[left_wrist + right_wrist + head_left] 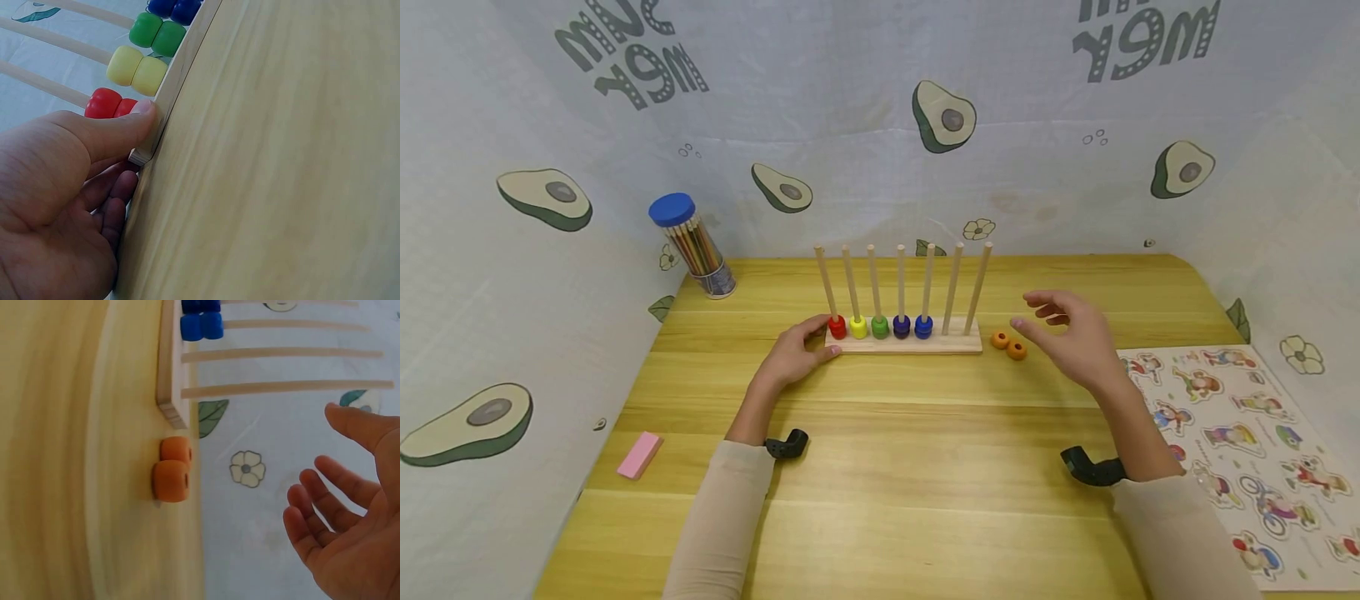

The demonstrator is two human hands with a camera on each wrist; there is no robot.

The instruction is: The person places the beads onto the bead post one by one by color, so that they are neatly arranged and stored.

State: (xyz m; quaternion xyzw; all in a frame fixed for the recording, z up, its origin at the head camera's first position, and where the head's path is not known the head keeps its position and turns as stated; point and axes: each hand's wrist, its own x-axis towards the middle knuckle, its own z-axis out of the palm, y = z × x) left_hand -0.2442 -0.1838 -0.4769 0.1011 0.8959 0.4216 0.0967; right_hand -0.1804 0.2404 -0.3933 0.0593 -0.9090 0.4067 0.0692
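Note:
A wooden peg rack (904,343) with upright dowels stands at the back of the table. Red beads (837,327), yellow beads (136,70), green beads (880,327), dark purple beads (902,326) and blue beads (201,326) sit low on its pegs; the two rightmost pegs are bare. My left hand (792,354) grips the rack's left end, thumb on the front of the base. Two orange beads (1017,350) lie on the table just past the right end. Above and right of them hovers my right hand (1075,337), fingers loosely bent, holding nothing.
A jar of pencils (696,246) with a blue lid stands at the back left. A pink eraser (640,455) lies near the left edge. On the right is a picture board (1240,433), partly under the right forearm. A printed cloth (865,125) hangs behind the table.

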